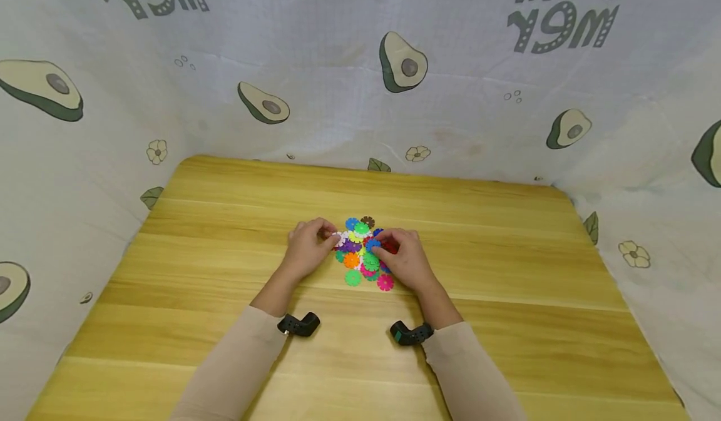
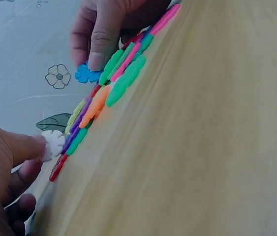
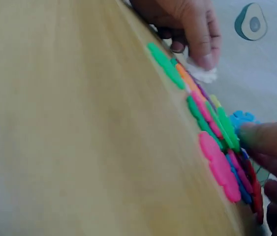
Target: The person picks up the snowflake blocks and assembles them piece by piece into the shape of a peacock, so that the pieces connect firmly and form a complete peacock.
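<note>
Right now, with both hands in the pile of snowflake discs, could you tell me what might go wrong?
1. The left hand only pinches the white disc by its edge, so it may slip.
2. The right hand lifts the blue disc from the overlapping pile; neighbours may scatter.
3. Sleeves could sweep the nearest discs along the table.

A heap of flat, flower-shaped plastic discs lies at the middle of the frame in the head view, on the counter. The pieces are green, orange, purple, blue, pink, red, brown and yellow-green, overlapping one another and mostly lying flat. A white disc sits at the left edge of the heap, pinched upright between the thumb and finger of the left hand. A blue disc at the heap's right side is lifted at an angle, with a finger of the right hand pressed on it.
</note>
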### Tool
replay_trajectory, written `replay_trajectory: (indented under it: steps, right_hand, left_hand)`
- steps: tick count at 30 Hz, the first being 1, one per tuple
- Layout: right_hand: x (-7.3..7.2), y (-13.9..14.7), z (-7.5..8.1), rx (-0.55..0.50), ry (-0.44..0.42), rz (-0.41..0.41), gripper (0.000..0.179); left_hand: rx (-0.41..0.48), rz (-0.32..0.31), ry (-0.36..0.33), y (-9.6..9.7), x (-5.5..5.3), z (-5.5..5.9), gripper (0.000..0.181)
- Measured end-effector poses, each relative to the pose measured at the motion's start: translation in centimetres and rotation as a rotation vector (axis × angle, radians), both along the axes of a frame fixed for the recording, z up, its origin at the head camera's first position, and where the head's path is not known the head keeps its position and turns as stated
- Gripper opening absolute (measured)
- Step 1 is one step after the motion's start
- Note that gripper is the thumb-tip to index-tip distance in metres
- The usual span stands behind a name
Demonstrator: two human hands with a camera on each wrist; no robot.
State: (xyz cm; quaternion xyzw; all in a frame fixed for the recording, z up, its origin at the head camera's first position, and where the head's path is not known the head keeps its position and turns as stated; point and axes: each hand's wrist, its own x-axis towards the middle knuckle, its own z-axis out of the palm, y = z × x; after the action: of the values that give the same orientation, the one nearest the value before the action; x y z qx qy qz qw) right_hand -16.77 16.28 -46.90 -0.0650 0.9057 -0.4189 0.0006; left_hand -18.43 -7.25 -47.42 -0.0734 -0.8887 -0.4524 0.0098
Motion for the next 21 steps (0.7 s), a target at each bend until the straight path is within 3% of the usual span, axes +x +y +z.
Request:
replay_trajectory:
  steps: [3,10,16,21]
  right_hand:
    - [0.2,-0.3,-0.1,-0.093,0.044,-0.006,0.018]
    - [0.8,-1.2,-0.1,-0.372,0.118,-0.011,0.019]
    - [0.9,-1.6,-0.4,-0.465,0.153,0.002,0.013]
    - [0.9,-1.6,-0.5,-0.483,0.24,0.079,0.009]
  left_hand:
    - [0.094,-0.015,-0.037,-0.1,0.1,0.2,0.016]
    - [0.358,-0.117,-0.15,0.3,0.5,0.7,0.022]
    - [0.407,-0.143,-0.143,0.7,0.9,0.9,0.022]
    - [0.436,-0.146,-0.15,1.0,1.0,0.9,0.02]
